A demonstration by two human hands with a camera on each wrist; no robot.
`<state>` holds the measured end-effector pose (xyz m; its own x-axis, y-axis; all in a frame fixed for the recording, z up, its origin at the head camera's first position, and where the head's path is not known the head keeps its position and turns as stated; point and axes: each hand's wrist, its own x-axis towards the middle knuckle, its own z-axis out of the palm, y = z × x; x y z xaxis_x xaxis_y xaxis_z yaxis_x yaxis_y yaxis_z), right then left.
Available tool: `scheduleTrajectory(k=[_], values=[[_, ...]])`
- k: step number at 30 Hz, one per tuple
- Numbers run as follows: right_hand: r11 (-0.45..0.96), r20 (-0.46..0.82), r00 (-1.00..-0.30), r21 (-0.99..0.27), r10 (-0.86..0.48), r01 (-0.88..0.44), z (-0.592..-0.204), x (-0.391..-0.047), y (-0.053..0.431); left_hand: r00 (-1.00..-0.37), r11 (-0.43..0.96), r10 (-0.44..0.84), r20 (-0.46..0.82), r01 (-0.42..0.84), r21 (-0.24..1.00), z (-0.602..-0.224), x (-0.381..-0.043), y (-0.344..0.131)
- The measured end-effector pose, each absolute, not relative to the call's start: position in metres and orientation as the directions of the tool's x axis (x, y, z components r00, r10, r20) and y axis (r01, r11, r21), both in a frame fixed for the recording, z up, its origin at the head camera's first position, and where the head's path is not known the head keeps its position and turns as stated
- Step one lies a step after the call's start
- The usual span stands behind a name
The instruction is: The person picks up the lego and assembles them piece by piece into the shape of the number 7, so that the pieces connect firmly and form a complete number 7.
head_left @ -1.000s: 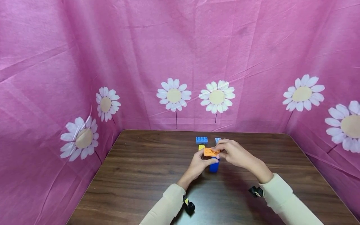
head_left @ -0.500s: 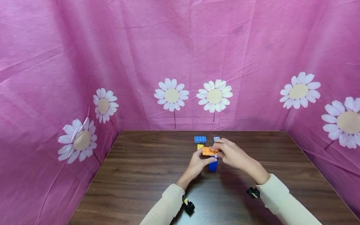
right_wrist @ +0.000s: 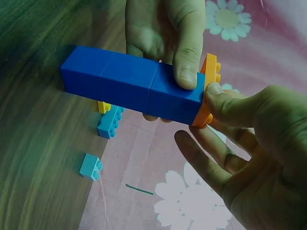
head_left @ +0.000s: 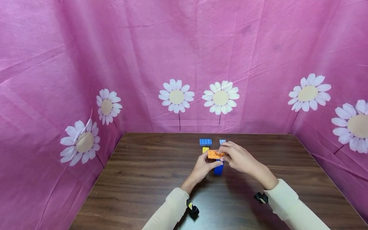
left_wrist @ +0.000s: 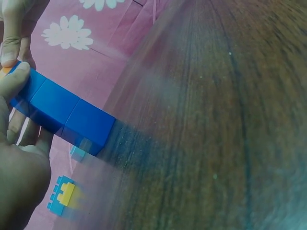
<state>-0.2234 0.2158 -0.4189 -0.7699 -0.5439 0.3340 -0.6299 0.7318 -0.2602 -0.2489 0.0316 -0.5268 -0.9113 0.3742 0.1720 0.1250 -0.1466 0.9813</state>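
A tower of three blue toy building bricks (right_wrist: 127,79) stands upright on the table, its lower part (head_left: 218,170) showing below the hands in the head view. My left hand (head_left: 201,168) grips the topmost blue brick, its thumb (left_wrist: 17,79) pressed on the near face and the other fingers behind. Over the tower's top lies a thin orange building brick (head_left: 213,154) with studs, which sticks out to the left. My right hand (head_left: 238,158) pinches the orange brick by its right end, thumb against its edge in the right wrist view and a finger on its studs.
Behind the tower lie a blue eight-stud brick (head_left: 205,142), a small yellow brick (head_left: 205,149) and a small light-blue brick (head_left: 222,141). A pink flowered cloth (head_left: 138,64) hangs around the back and sides of the wooden table (head_left: 138,179).
Both hands keep their hold on the tower and the orange brick. Only a slight shift of the head view shows.
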Motion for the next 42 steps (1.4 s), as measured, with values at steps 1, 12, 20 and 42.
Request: scheduleTrajectory(k=[1, 12, 20, 42], values=[[0.731, 0.337, -0.767, -0.254, -0.547, -0.633, -0.419, -0.223, 0.216, -0.911, -0.149, 0.375, 0.174, 0.126, 0.981, -0.526, -0.249, 0.032], [0.699, 0.31, -0.785, -0.359, -0.536, -0.619, -0.426, -0.222, 0.232, -0.905, -0.172, 0.383, 0.182, 0.124, 0.977, -0.519, -0.248, 0.041], [0.705, 0.298, -0.808, -0.394, -0.508, -0.589, -0.426, -0.227, 0.251, -0.893, -0.165, 0.407, 0.194, 0.137, 0.977, -0.523, -0.25, 0.044], [0.748, 0.38, -0.836, -0.395, -0.395, -0.533, -0.439, -0.223, 0.286, -0.939, -0.171, 0.296, 0.178, 0.131, 0.976, -0.526, -0.277, -0.028]])
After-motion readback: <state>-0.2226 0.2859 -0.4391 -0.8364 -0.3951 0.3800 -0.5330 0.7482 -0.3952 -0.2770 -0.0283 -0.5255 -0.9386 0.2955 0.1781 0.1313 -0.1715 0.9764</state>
